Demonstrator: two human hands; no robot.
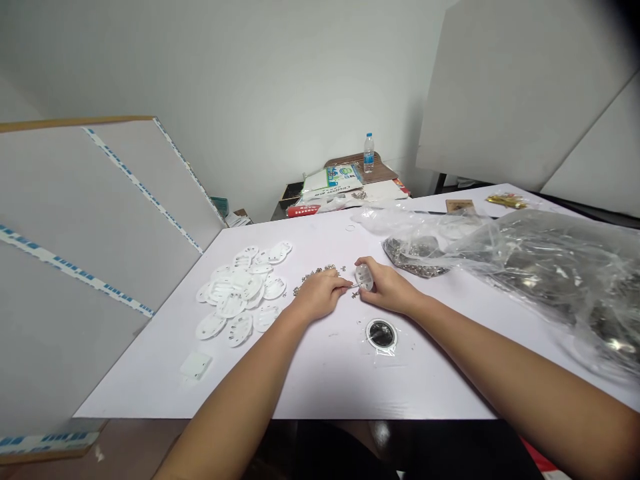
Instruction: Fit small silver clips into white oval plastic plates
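My right hand [386,287] grips a white round plastic disc [365,277] between thumb and fingers, its slotted side tilted toward me. Close by on the left, my left hand [320,295] is closed in a pinch, fingertips at the disc's edge. A thin, light sliver shows at those fingertips, too small to name. Partly behind the left hand lies a heap of small metal clips [316,272], with a few loose ones near the disc. To the left, many similar white discs [233,293] are piled loosely on the white table [320,380].
In front of my right forearm lies a round black piece with a white rim [382,334] on clear film. A white square piece [196,365] sits front left. Large clear plastic bags [540,267] of metal parts cover the right side. Beyond the table stands a water bottle [369,155].
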